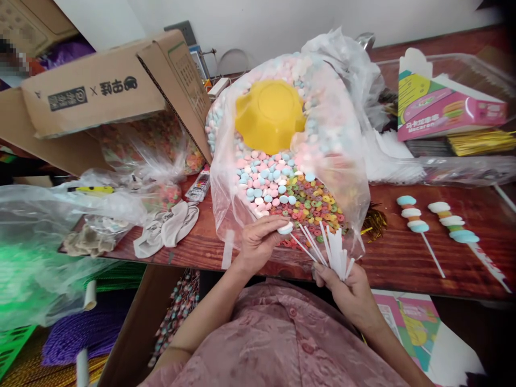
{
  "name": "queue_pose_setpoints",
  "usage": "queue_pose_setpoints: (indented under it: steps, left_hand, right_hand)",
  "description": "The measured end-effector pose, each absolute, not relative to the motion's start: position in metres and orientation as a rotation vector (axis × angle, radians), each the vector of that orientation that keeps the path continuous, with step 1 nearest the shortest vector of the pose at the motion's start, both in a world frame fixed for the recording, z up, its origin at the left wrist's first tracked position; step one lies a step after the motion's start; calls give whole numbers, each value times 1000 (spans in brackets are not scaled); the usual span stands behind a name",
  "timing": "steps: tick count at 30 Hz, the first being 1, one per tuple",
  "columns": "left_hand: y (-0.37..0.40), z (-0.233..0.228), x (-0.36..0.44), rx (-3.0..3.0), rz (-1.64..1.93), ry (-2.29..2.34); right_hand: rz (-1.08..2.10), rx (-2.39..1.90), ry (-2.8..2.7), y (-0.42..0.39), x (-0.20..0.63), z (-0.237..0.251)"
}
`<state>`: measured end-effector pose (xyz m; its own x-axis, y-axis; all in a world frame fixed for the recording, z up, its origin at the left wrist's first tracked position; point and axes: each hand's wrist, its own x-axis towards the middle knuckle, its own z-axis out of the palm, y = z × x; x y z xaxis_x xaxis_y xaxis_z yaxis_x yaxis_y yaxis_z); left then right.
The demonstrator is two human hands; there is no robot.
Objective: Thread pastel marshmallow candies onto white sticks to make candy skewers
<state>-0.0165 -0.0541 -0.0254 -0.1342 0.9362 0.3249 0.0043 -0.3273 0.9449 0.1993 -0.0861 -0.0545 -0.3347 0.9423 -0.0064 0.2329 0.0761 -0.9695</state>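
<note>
The left hand [260, 240] pinches a white candy [285, 228] at the mouth of the bag [282, 140], fingers closed on it. The right hand [346, 282], just right of it, grips a fan of white sticks [332, 250]. A yellow bowl [269, 114] sits deep in the bag. Right of the bag, on bare table [395, 252], lie two finished skewers [415, 223]. Behind them a pink box [447, 110] reads "Macaron". Left of the bag, the carton [92, 91] bears unreadable print.
</note>
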Motion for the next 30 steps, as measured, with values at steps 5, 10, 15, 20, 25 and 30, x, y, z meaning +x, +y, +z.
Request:
queue_pose_setpoints:
  steps: [5,10,15,20,25,30]
  left_hand:
    - [-58,-29,-14,996,1439,1047]
    - [-56,-33,-9,799,1454,1067]
    - [-50,-37,-5,630,1581,1055]
    - [-49,-41,-2,622,1599,1052]
    - [-50,-44,1,671,1626,1101]
    - [-50,-46,2,765,1664,1100]
  right_hand:
    - [1285,-1190,-1655,-83,203,-59]
    - [1258,-1229,-1683,-81,206,-63]
    - [1273,-1197,-1722,-85,205,-64]
    - [1274,-1189,-1713,-85,202,-61]
    - [1229,-1199,-1709,-82,200,-60]
    - [1189,-1194,-1736,-80,198,-60]
